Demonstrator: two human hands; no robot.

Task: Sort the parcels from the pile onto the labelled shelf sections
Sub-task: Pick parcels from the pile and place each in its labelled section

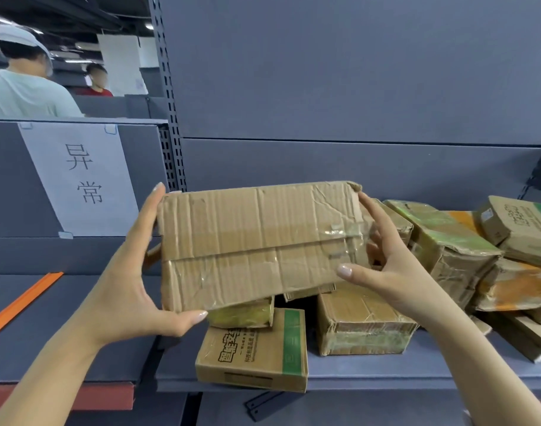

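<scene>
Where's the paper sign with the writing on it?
In the head view, the sign is taped to the grey panel at left, just left of the held box.

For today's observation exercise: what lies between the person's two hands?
Head view: a creased cardboard parcel, held at its ends by the left hand and right hand.

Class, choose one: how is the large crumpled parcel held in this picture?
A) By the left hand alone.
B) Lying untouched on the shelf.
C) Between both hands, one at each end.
C: the left hand grips the crumpled parcel at its left end, the right hand at its right end.
</scene>
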